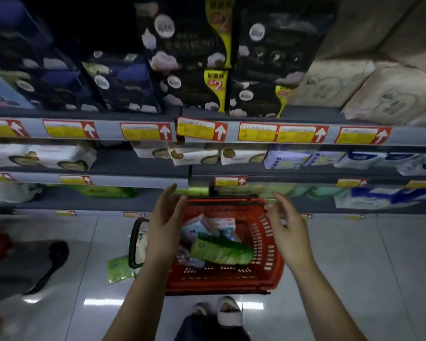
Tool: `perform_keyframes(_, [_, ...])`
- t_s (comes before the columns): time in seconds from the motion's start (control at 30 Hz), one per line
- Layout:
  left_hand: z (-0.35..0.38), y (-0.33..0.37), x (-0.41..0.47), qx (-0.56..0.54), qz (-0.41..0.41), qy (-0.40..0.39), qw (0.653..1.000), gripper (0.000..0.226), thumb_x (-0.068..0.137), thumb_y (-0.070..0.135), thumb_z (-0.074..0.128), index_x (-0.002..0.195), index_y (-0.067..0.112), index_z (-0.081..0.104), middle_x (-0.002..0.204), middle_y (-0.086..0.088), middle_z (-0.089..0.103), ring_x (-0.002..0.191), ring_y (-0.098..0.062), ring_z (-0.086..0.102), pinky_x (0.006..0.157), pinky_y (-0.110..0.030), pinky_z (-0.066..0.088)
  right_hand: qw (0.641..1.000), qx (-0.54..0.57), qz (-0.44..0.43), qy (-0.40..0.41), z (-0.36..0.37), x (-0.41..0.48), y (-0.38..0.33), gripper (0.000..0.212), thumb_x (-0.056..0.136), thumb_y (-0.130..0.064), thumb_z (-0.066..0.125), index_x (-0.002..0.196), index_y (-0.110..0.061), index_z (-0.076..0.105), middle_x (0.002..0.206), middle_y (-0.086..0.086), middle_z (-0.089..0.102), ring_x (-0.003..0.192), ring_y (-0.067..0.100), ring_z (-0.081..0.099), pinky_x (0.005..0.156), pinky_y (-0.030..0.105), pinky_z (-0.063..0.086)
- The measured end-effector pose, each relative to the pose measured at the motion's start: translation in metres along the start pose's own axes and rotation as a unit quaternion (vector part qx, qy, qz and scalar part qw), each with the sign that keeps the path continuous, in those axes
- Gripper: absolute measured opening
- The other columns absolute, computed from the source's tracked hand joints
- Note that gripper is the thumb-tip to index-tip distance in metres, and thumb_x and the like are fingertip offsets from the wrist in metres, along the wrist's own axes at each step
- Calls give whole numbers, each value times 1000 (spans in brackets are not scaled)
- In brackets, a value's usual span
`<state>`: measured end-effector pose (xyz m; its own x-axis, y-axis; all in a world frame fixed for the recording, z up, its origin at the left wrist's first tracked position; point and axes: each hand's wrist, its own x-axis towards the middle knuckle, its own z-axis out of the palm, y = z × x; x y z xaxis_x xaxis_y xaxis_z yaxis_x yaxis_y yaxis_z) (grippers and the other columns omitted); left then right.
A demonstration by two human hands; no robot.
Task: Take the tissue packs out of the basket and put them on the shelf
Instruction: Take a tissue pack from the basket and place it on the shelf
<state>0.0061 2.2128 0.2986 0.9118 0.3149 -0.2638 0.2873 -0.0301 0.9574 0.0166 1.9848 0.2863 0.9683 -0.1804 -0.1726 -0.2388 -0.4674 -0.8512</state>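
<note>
Both hands hover empty, left hand [164,225] and right hand [289,230] spread wide (fingers relaxed); below and between them sits the red basket [268,264] with a green tissue pack [221,251].

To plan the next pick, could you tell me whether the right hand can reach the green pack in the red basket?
Probably yes: the green pack lies uncovered on top of other packs in the open red basket, and the right hand hangs open and empty over its right rim.

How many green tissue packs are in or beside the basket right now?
2. One green pack lies on top inside the red basket; a second green pack lies on the floor left of it. More may be hidden beneath the other packs.
</note>
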Motion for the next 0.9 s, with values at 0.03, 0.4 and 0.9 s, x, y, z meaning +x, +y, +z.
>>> perform_keyframes(0.03, [1, -14, 2, 3, -1, -2, 1000, 33, 91, 32, 58, 123, 36, 50, 111, 18, 62, 112, -15, 61, 97, -43, 50, 1000, -1, 9, -1, 7, 1, 10, 35, 96, -22, 51, 131, -21, 52, 94, -17, 62, 84, -12, 57, 71, 1, 39])
perform_keyframes(0.4, [-1, -163, 26, 79, -74, -41, 993, 57, 95, 28, 54, 147, 23, 32, 131, 2, 55, 104, 4, 57, 78, -7, 45, 997, -57, 42, -33, 98, 1, 130, 50, 97, -24, 48, 145, -16, 37, 144, 0, 47, 129, 11, 44, 104, 26, 37])
perform_keyframes(0.9, [17, -354, 71, 127, -177, -72, 973, 63, 80, 47, 63, 136, 22, 47, 117, 0, 67, 109, -18, 62, 98, -50, 48, 975, -156, 104, -120, 195, 28, 298, 45, 96, -23, 50, 140, -23, 42, 124, -7, 54, 114, 13, 53, 90, 22, 40])
